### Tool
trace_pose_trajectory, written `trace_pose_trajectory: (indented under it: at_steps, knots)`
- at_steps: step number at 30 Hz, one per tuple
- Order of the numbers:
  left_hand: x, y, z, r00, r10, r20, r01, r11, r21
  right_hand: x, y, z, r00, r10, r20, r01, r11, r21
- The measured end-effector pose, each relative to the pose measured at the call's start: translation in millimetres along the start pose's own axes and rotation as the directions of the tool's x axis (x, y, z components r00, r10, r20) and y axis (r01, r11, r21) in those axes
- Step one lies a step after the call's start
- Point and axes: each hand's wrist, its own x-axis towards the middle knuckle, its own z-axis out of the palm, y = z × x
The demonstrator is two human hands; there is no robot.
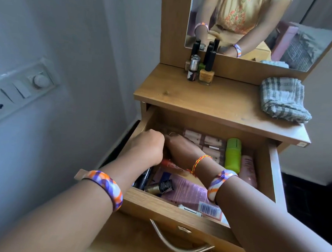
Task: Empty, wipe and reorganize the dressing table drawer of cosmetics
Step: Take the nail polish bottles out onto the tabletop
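We read this as the emptying step, part done: both hands are down in the open drawer (200,214) at its back left corner, and a few nail polish bottles (200,69) already stand on the tabletop (222,102) by the mirror (268,24). The left hand (149,146) is curled into a fist, knuckles toward the drawer's back wall; we cannot tell if it grips anything, since the fingers are tucked under. The right hand (181,149) lies just beside it, touching or nearly so, fingers pointing left and down behind the left fist, so its grasp is hidden too. A red tube (170,165) pokes out below the two hands, long axis running left to right, closest to the left hand. Nearer us lie a gold polish bottle (159,187) on its side, a dark pencil-like stick (144,176) at the left wall, and a pink packet (192,189) flat on the bottom. The green bottle (232,155) and pink bottle (247,170) lie along the right side, long axes front to back, nearer the right arm. A checked cloth (282,99) waits on the tabletop, well apart from both hands. The boxes at the drawer's back are partly covered by the hands and too blurred to read.
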Motion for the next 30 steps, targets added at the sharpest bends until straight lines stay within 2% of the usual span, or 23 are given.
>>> trace_pose_trajectory:
  at_steps: [5,10,15,18,22,24,26,30]
  knots:
    - [2.0,4.4,4.8,1.0,0.009,0.021,-0.01,0.999,0.032,-4.9,-2.2,0.2,0.999,0.009,-0.054,-0.013,0.997,-0.082]
    - [5.8,4.0,7.7,0.999,-0.038,-0.014,0.037,0.998,-0.054,-8.2,-8.1,1.3,0.993,0.02,-0.115,-0.032,0.994,-0.106]
    - [4.1,1.3,6.5,0.999,-0.04,-0.03,0.035,0.988,-0.153,-17.3,-11.9,-2.7,0.998,-0.025,-0.065,0.004,0.949,-0.315]
    - [1.6,-1.9,1.7,0.997,-0.048,-0.067,0.034,0.98,-0.198,-21.2,-14.1,-4.9,0.995,-0.038,-0.089,0.008,0.949,-0.316]
    - [-0.2,-3.1,-13.2,0.995,-0.051,-0.091,0.019,0.947,-0.32,-21.3,-7.5,-8.6,0.973,-0.022,-0.229,-0.033,0.971,-0.235]
    - [-0.9,-3.5,-32.8,0.995,-0.023,-0.1,-0.017,0.924,-0.381,-22.0,-1.9,-14.6,0.945,-0.002,-0.328,-0.056,0.985,-0.165]
    - [-1.8,-5.2,-61.4,0.993,0.03,-0.115,-0.079,0.888,-0.453,-24.3,1.3,-23.5,0.885,0.018,-0.465,-0.073,0.992,-0.102]
    - [0.5,-7.2,-117.6,0.94,0.066,-0.335,-0.245,0.812,-0.529,-29.1,-6.1,-49.6,0.729,0.094,-0.678,-0.019,0.993,0.116]
